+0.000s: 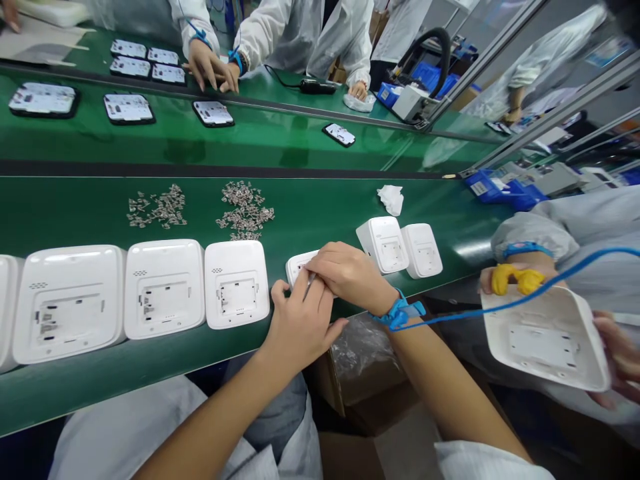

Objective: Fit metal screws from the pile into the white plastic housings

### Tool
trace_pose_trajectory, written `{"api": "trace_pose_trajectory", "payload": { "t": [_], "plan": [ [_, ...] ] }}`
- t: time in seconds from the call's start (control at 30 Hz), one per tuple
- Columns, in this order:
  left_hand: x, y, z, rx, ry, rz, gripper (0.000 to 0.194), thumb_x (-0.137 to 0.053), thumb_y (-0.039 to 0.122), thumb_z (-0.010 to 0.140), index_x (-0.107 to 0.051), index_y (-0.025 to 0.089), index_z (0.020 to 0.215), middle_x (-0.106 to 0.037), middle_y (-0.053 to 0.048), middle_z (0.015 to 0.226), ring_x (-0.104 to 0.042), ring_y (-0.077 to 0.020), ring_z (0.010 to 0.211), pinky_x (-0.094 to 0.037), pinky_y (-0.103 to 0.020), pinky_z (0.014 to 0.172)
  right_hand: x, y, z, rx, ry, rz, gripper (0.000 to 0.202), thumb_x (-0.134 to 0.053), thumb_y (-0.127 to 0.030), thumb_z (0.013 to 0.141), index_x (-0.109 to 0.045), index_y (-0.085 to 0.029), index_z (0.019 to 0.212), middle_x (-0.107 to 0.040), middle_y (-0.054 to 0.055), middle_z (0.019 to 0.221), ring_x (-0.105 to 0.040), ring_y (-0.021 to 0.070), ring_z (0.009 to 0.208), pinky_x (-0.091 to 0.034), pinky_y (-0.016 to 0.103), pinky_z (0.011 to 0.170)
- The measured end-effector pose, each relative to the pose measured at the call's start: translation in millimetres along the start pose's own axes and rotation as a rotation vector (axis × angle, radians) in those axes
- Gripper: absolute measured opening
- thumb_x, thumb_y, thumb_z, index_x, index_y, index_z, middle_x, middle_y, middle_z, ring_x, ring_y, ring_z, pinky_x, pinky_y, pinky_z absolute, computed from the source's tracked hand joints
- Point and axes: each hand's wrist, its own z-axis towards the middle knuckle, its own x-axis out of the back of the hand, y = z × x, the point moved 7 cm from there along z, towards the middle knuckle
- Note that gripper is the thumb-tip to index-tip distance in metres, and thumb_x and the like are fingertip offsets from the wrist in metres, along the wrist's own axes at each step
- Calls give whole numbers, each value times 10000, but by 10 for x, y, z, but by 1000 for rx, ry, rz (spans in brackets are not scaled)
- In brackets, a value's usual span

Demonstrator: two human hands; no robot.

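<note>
Both my hands meet over a white plastic housing [295, 265], whose upper left corner shows between them. My left hand [303, 323] grips it with bent fingers, the thumb pointing right. Fingertips of my right hand [353, 272] are pinched together at the housing's recess; what they hold is hidden. A blue wrist strap [403, 311] with a cord is on my right wrist. Left of my hands stands a similar white housing [237, 285] with an open recess; another housing [383, 245] is to the right. Beyond lie piles of small metal clips [245, 210].
More white housings [165, 290] line the left of the green bench [75, 210]. Crumpled white tissue [391, 199] lies behind. Circuit boards [129, 108] sit on the strip beyond the dark rail. A co-worker's hands [213, 67] are opposite; another person at right holds a white shell [545, 337].
</note>
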Motion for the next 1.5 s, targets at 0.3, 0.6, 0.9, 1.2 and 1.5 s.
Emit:
{"api": "trace_pose_trajectory", "payload": {
  "t": [0.3, 0.6, 0.9, 1.2, 1.5],
  "plan": [
    [32, 9, -22, 3, 42, -62, 474, -531, 492, 970, -587, 94, 1220, -618, -147, 1281, -516, -304, 1215, -338, -503, 845, 95, 139, -32, -201, 175, -35, 162, -551, -131, 892, -657, -169, 1009, -692, 79, 979, -546, 252, 952, -433, 406, 830],
    [53, -41, -20, 28, 93, -126, 448, -569, 487, 951, -594, 94, 1165, -643, -132, 1206, -565, -280, 1071, -325, -500, 825, 64, 202, 20, -290, 75, -37, 150, -582, -192, 881, -669, -178, 1003, -692, 72, 1024, -532, 263, 1016, -363, 406, 848],
    [59, -60, -20, 47, 121, -160, 400, -560, 466, 959, -604, 107, 1130, -659, -109, 1141, -576, -259, 1008, -312, -493, 825, 80, 183, 91, -258, -15, -101, 180, -631, -224, 900, -663, -178, 1071, -687, 81, 1094, -502, 290, 1099, -327, 428, 862],
    [44, -66, -14, 60, 123, -182, 385, -586, 453, 943, -610, 120, 1134, -668, -106, 1142, -584, -259, 1007, -310, -494, 826, 82, 43, 211, -134, -77, -319, 114, -618, -187, 931, -662, -176, 1036, -688, 87, 1088, -482, 314, 1133, -289, 460, 845],
    [63, -61, -14, 60, 139, -124, 412, -541, 439, 970, -604, 97, 1190, -628, -129, 1299, -564, -270, 1122, -319, -516, 835, 255, 72, 66, -255, -43, -397, 230, -708, -281, 899, -641, -174, 1093, -651, 107, 1145, -461, 332, 1118, -319, 457, 841]
  ]
}}
